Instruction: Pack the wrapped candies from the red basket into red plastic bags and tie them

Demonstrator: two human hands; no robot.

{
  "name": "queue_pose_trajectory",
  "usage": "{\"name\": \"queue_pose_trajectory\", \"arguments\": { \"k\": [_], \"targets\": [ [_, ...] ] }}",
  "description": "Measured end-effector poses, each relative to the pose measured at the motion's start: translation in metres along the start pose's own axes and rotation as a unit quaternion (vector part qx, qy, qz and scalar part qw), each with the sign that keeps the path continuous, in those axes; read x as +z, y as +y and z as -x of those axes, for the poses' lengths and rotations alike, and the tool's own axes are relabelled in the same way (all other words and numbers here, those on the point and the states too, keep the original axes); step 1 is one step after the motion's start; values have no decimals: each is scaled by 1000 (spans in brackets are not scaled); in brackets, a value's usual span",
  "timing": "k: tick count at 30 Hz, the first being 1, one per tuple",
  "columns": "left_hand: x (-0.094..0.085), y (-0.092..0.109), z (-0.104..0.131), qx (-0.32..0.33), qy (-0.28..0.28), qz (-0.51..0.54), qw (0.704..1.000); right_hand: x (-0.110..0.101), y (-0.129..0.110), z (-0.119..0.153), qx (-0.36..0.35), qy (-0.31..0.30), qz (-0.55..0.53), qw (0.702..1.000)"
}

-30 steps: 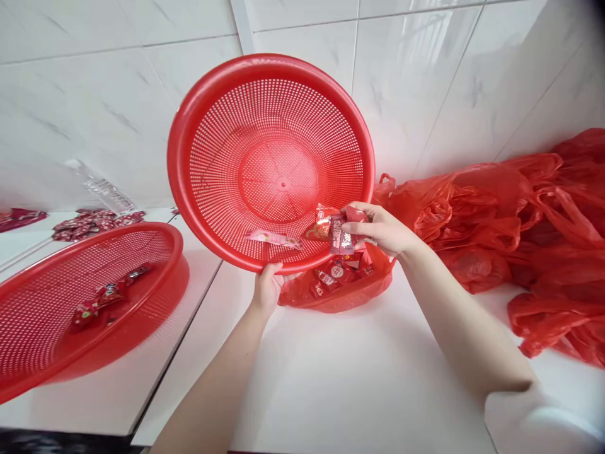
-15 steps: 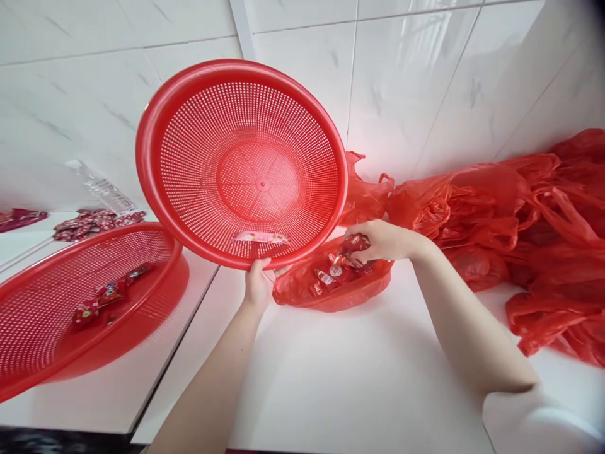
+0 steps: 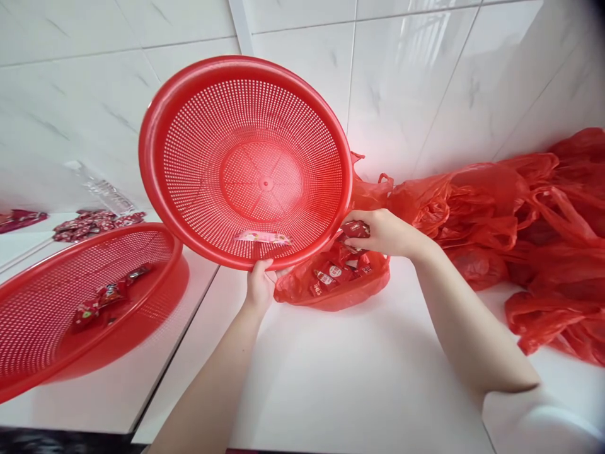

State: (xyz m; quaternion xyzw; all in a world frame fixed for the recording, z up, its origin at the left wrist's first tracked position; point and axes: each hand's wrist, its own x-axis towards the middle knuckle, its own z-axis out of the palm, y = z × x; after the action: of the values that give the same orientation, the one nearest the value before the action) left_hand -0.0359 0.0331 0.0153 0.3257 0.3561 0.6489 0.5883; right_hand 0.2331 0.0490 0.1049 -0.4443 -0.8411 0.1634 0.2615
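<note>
My left hand (image 3: 259, 289) grips the lower rim of a red plastic colander (image 3: 150, 157), tilted so that its inside faces me. One pink-wrapped piece (image 3: 265, 238) lies low against its perforated wall. To the right, my right hand (image 3: 384, 232) is closed on a red wrapped packet (image 3: 356, 229); part of it hides behind my fingers, and I cannot tell if there is more than one. Below it, a red plastic bag (image 3: 338, 302) lies open on the white table, holding several red and white packets (image 3: 331, 274).
At left, a second red colander (image 3: 155, 315) holds several small packets (image 3: 111, 293). Behind it are a pile of patterned red packets (image 3: 89, 222) and clear plastic packaging (image 3: 106, 189). Filled red bags (image 3: 482, 195) crowd the right side along the tiled wall (image 3: 401, 82).
My right hand has risen slightly with the red packet, up from the bag toward the colander's rim. The tilted colander has shifted a little to the right.
</note>
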Motion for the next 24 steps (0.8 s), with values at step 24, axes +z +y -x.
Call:
{"name": "queue_pose_trajectory", "arguments": {
  "k": [24],
  "targets": [
    [-6, -8, -4, 2, -12, -3, 1000, 5, -8, -3, 34, 31, -43, 998]
  ]
}}
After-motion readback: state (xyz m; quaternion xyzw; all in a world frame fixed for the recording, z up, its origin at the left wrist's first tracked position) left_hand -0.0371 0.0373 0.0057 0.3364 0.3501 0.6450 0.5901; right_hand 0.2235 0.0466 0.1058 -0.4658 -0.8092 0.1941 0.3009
